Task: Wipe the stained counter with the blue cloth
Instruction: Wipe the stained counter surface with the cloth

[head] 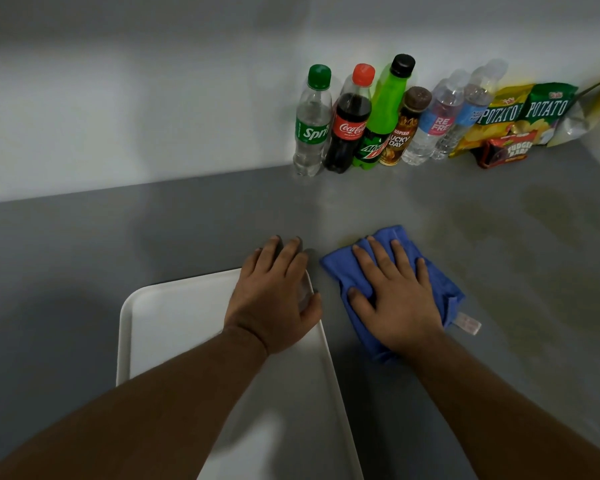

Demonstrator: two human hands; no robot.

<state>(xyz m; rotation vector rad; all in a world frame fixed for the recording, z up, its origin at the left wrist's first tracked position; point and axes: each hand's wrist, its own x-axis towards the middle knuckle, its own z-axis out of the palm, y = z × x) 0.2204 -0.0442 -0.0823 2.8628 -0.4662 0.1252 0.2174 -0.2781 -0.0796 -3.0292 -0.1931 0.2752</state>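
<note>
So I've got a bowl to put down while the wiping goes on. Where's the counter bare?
Bare counter lies far left, between the wall and the white tray, and centre-back, between the bottles and the hands. The back right is crowded with bottles and snack bags. The right hand presses the blue cloth there; the left hand rests on the tray corner.

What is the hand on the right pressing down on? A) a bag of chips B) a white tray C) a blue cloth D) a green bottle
C: the right hand lies flat, fingers spread, on the crumpled blue cloth on the grey counter.
</note>
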